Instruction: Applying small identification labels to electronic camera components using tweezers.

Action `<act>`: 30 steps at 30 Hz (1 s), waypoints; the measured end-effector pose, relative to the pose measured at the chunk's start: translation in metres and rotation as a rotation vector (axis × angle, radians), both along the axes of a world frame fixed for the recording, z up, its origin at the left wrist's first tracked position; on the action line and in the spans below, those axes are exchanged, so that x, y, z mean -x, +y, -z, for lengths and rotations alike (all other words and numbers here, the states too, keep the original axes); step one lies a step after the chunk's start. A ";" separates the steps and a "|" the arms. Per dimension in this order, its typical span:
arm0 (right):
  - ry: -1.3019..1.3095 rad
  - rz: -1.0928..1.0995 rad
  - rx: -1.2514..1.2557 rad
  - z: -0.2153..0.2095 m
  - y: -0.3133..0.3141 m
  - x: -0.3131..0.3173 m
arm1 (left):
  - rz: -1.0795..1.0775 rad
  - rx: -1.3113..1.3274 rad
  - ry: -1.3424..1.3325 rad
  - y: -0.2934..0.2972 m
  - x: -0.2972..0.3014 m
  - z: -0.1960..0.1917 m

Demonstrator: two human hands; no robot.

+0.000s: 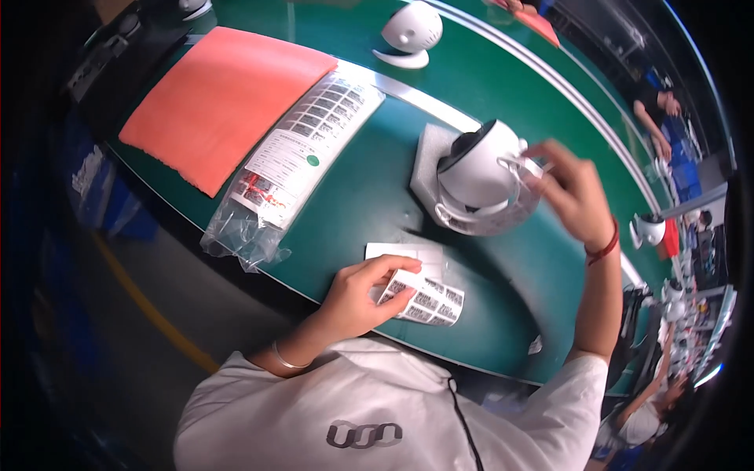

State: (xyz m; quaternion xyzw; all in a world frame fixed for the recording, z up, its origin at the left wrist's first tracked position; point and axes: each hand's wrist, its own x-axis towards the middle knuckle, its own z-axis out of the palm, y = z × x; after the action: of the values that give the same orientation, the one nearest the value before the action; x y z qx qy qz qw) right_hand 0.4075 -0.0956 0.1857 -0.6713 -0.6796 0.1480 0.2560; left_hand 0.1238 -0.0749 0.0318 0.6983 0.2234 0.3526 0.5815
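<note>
Your left hand (357, 294) is pressing down on a sheet of small printed labels (424, 298) lying on the green desk (369, 196), thumb and fingers closing on its near edge, apparently peeling or steadying one label. Your right hand (569, 192) is reaching to the white dome camera (475, 169), fingers pinching a small white tab or strip at its upper right side; what exactly is pinched is too small to tell. The camera is sitting in a white foam cradle (428, 169), near the desk's middle. Judged as the labelling step: the next move calls for a clean lift of one label and a steady camera body. To the left, a clear plastic bag (290, 169) is holding more printed label sheets, partly lying over an orange sheet (212, 98). A second white camera (410, 33) is standing farther back.
</note>
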 end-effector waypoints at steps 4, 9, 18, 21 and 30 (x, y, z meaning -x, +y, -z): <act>-0.104 -0.157 0.097 0.006 0.010 -0.008 | -0.005 -0.039 -0.009 0.000 0.001 0.001; -0.247 0.093 -0.203 0.008 0.026 -0.052 | -0.024 -0.063 -0.016 -0.001 0.002 0.002; -1.167 0.489 -0.185 0.149 0.078 -0.212 | -0.001 -0.079 -0.022 0.001 0.000 0.002; -0.957 0.526 -0.012 0.146 0.093 -0.199 | -0.006 -0.056 0.018 0.001 0.003 0.001; -0.567 0.097 -0.020 0.120 0.184 -0.092 | 0.022 -0.075 0.024 0.006 0.003 -0.003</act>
State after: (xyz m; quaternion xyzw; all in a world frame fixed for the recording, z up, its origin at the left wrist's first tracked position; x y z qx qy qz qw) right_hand 0.4998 0.0879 0.0661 -0.7150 -0.6926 -0.0646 0.0693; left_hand 0.1209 -0.0689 0.0344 0.7263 0.2095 0.3458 0.5559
